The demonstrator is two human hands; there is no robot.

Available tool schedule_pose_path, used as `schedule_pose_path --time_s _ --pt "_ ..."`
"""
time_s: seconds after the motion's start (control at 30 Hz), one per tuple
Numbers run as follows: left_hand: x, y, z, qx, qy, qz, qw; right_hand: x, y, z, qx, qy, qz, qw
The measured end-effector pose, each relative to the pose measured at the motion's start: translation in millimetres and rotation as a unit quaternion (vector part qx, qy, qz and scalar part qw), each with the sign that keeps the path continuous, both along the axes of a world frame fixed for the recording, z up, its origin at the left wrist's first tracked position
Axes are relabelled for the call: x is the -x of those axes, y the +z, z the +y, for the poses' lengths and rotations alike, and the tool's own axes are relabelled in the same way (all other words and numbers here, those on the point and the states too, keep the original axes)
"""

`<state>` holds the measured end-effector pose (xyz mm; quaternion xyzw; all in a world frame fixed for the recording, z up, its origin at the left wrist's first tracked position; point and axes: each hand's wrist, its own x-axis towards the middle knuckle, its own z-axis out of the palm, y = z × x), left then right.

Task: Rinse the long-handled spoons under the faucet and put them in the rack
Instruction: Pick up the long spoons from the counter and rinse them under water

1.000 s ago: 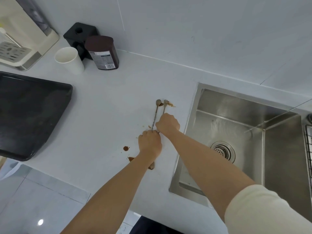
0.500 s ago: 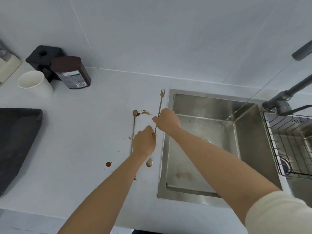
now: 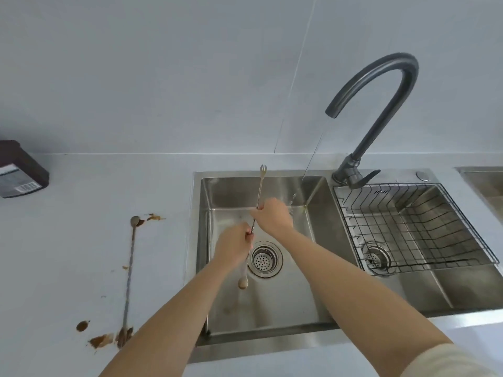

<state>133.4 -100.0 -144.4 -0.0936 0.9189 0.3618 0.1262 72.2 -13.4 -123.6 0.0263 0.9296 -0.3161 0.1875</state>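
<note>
White tiled wall [image 3: 163, 63] fills the upper half of the view, and below it a pale counter [image 3: 81, 254] runs from left to right. A stainless double sink [image 3: 197, 240] is set into the counter. A second steel basin [image 3: 484, 186] shows at the far right edge.

A dark gooseneck faucet [image 3: 381, 104] stands behind the divider between the two basins, its spout turned over the left one. A thin stream of water [image 3: 310, 164] falls from it into that basin's back right corner. A black wire rack [image 3: 381, 185] sits in the right basin.

Two bare forearms reach in from the bottom, the right one with a cream sleeve [image 3: 449, 360] at the corner. Both hands are over the left basin. The left hand [image 3: 232, 247] has its fingers curled round the lower part of a long-handled spoon [image 3: 260, 187]. The right hand [image 3: 272, 216] grips the same handle higher up, fingers closed on it. This spoon stands nearly upright, with its small forked end at the top and its bowl hanging below the left hand, near the drain strainer [image 3: 264, 259]. The stream falls just to the right of the right hand, apart from the spoon.

A second long-handled spoon [image 3: 130, 268] lies on the counter left of the sink, bowl end toward the wall. A brown jar [image 3: 19, 170] with a white label sits at the left edge. Brown stains [image 3: 100, 340] mark the counter near both ends of the lying spoon.
</note>
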Motion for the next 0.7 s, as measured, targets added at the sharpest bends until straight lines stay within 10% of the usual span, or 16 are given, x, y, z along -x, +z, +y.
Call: schedule_pose_path --time_s 0.3,0.5,0.7 --pt "16 -13 55 0.042 -0.016 -0.006 0.999 41 -2 88 0.177 -0.039 -0.083 0.98" --pt "28 -13 73 0.032 -0.014 -0.011 0.999 85 21 116 0.493 -0.16 -0.196 0.833" --pt "43 -15 76 0.048 -0.019 -0.006 0.999 108 28 116 0.553 -0.147 -0.2 0.796"
